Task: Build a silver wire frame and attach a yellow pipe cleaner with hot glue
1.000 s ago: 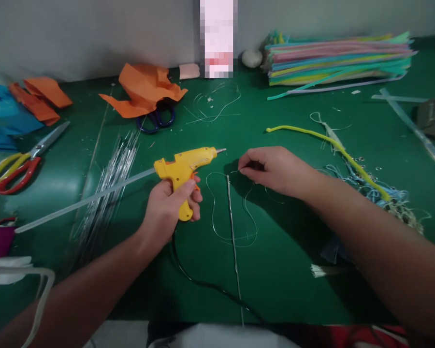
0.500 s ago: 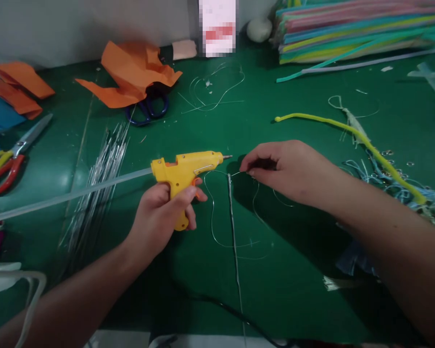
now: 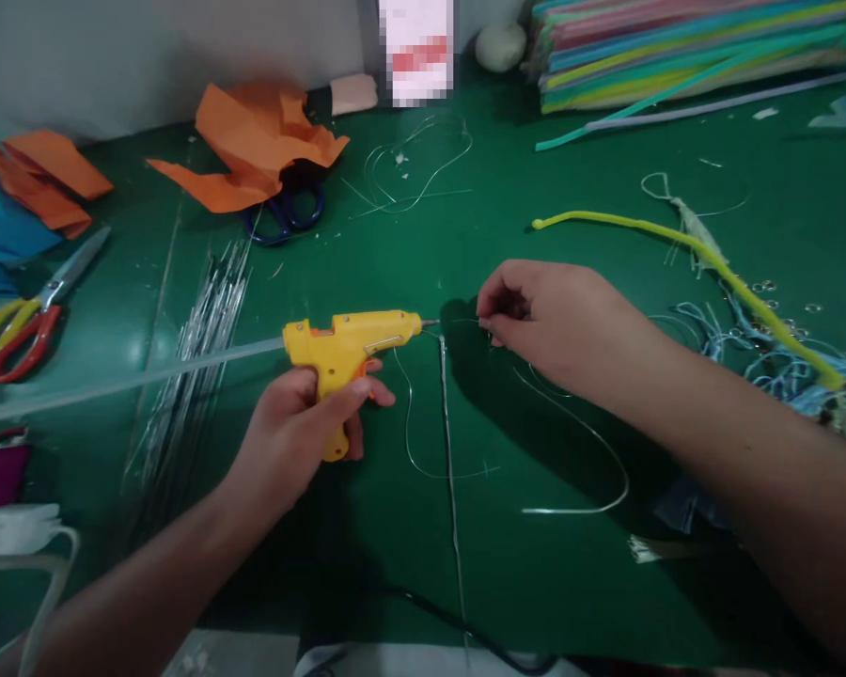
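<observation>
1. Our left hand [image 3: 289, 428] wraps the handle of the yellow glue gun [image 3: 352, 338], a finger at its orange trigger [image 3: 367, 374].
2. Right of the glue gun, a slim rod [image 3: 446, 414] lies lengthwise, its far end just beside the nozzle [image 3: 430, 323]; we cannot tell whether they touch. We'd expect it to be light and springy, best steadied along its shaft. It looks silvery grey and slightly uneven.
3. The glue gun itself, above the green tabletop [image 3: 395, 263] and pointing right, should feel light and rigid; we'd keep to the handle, since the nozzle may be hot. Its body is glossy and screwed together, with a long translucent glue stick [image 3: 204, 362] protruding behind.
4. Right of the glue gun, our right hand [image 3: 536, 310] pinches a fine line [image 3: 465, 321] between thumb and forefinger. It seems nearly weightless, slippery and apt to curl, so fingertips near its end suit it. It looks pale and hard to follow.
5. Beyond the glue gun lie navy scissor handles [image 3: 303, 205] under crumpled orange paper [image 3: 254, 141].
</observation>
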The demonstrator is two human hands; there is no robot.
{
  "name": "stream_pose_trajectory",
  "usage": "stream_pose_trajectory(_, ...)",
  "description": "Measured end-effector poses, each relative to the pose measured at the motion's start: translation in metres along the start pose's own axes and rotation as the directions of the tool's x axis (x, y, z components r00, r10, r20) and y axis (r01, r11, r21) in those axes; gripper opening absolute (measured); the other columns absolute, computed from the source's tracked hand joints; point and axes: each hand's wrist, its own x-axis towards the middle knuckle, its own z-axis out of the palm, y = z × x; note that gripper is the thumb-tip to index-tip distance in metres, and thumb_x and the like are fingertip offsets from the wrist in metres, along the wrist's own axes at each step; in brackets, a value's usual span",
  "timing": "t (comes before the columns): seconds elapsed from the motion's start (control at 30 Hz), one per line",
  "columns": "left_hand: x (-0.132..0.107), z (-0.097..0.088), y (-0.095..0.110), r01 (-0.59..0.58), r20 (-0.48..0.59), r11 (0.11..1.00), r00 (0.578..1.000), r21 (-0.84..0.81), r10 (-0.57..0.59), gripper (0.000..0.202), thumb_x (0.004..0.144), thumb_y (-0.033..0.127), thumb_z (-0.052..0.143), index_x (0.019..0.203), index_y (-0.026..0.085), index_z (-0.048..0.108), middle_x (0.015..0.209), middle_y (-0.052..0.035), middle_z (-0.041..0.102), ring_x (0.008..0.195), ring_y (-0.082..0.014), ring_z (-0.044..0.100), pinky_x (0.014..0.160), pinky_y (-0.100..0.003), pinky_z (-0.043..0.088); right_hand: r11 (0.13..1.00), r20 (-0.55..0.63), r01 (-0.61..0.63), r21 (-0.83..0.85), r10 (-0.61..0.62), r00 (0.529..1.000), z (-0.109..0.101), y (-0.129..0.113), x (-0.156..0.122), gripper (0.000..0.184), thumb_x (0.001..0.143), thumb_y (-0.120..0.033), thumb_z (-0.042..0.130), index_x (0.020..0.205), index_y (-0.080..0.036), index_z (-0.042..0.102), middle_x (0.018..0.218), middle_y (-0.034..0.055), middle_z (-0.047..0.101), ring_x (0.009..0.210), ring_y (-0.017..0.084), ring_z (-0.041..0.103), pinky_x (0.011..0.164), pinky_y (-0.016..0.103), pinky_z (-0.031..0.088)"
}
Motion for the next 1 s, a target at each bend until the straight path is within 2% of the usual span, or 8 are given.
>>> stream_pose_trajectory(0.13, -0.002, -0.002, -0.006, 0.051, 0.042, 0.995, 0.998, 0.083, -0.055, 0.033, 0.083, 0.05, 0.069, 0.07, 0.02, 0.076, 0.068, -0.0063, 0.071, 0.048, -0.0137, 0.058, 0.048, -0.026, 0.052, 0.999, 0.01, 0.003, -0.042, -0.002, 1.0, 0.002, -0.008, -0.005, 0.009, 0.078, -0.018, 0.059, 0.081, -0.025, 0.064, 0.077, 0.0017, 0.068, 0.062, 0.016, 0.058, 0.053, 0.028, 0.041)
stream_pose_trajectory(0.23, -0.002, -0.002, -0.008, 0.037, 0.072, 0.998, 0.997, 0.054, -0.041, 0.033, 0.083, 0.051, 0.069, 0.073, 0.02, 0.075, 0.072, -0.0067, 0.072, 0.048, -0.0132, 0.058, 0.049, -0.026, 0.052, 0.994, 0.004, 0.008, -0.106, -0.008, 1.0, 0.003, -0.014, -0.009, 0.011, 0.079, -0.016, 0.057, 0.082, -0.024, 0.063, 0.076, 0.0025, 0.067, 0.065, 0.017, 0.058, 0.054, 0.029, 0.04)
stream_pose_trajectory(0.43, 0.0, -0.002, -0.007, 0.001, 0.102, 0.999, 0.995, 0.054, -0.006, 0.053, 0.083, 0.056, 0.066, 0.046, 0.019, 0.063, 0.075, -0.011, 0.071, 0.063, -0.0172, 0.063, 0.051, -0.025, 0.051, 0.987, 0.001, 0.056, -0.152, -0.056, 0.998, 0.004, -0.014, -0.012, 0.014, 0.082, -0.018, 0.055, 0.088, -0.024, 0.066, 0.084, 0.0035, 0.069, 0.072, 0.018, 0.06, 0.061, 0.03, 0.044)
stream_pose_trajectory(0.63, 0.001, -0.003, -0.005, -0.023, 0.13, 0.997, 0.991, 0.079, 0.012, 0.05, 0.084, 0.053, 0.066, 0.047, 0.019, 0.065, 0.077, -0.01, 0.07, 0.062, -0.0164, 0.062, 0.06, -0.027, 0.055, 0.97, -0.004, 0.062, -0.234, -0.065, 0.998, 0.004, -0.017, -0.011, 0.017, 0.079, -0.013, 0.056, 0.089, -0.022, 0.067, 0.088, 0.0035, 0.07, 0.072, 0.016, 0.059, 0.06, 0.028, 0.042)
stream_pose_trajectory(0.77, 0.0, -0.004, -0.004, 0.011, 0.159, 0.991, 0.987, 0.13, -0.032, 0.048, 0.09, 0.043, 0.061, 0.049, 0.019, 0.065, 0.081, -0.0094, 0.07, 0.088, -0.02, 0.067, 0.07, -0.024, 0.055, 0.965, -0.038, 0.088, -0.247, -0.1, 0.994, 0.009, -0.016, -0.012, 0.019, 0.076, -0.01, 0.057, 0.088, -0.021, 0.066, 0.084, 0.0028, 0.068, 0.069, 0.015, 0.057, 0.059, 0.028, 0.041)
stream_pose_trajectory(0.83, -0.001, -0.004, -0.004, 0.031, 0.161, 0.992, 0.986, 0.126, -0.051, 0.045, 0.09, 0.04, 0.061, 0.051, 0.018, 0.066, 0.083, -0.0094, 0.07, 0.098, -0.0212, 0.065, 0.07, -0.022, 0.054, 0.97, -0.071, 0.098, -0.223, -0.116, 0.991, 0.013, -0.012, -0.013, 0.018, 0.076, -0.01, 0.057, 0.088, -0.02, 0.067, 0.083, 0.0027, 0.068, 0.069, 0.015, 0.058, 0.059, 0.028, 0.042)
stream_pose_trajectory(0.9, -0.001, -0.004, -0.005, 0.06, 0.149, 0.994, 0.986, 0.095, -0.074, 0.041, 0.089, 0.04, 0.065, 0.054, 0.017, 0.067, 0.082, -0.0086, 0.069, 0.093, -0.0201, 0.065, 0.064, -0.021, 0.053, 0.98, -0.119, 0.11, -0.168, -0.131, 0.984, 0.016, -0.007, -0.014, 0.018, 0.077, -0.011, 0.057, 0.089, -0.02, 0.067, 0.082, 0.0026, 0.068, 0.069, 0.015, 0.059, 0.06, 0.028, 0.044)
stream_pose_trajectory(1.0, -0.001, -0.004, -0.006, 0.107, 0.147, 0.992, 0.982, 0.066, -0.116, 0.036, 0.087, 0.039, 0.067, 0.061, 0.016, 0.068, 0.081, -0.0059, 0.07, 0.075, -0.0145, 0.065, 0.058, -0.02, 0.052, 0.99, -0.186, 0.132, -0.058, -0.141, 0.972, 0.019, -0.002, -0.017, 0.016, 0.079, -0.012, 0.057, 0.089, -0.021, 0.067, 0.08, 0.0021, 0.068, 0.068, 0.015, 0.06, 0.061, 0.028, 0.046)
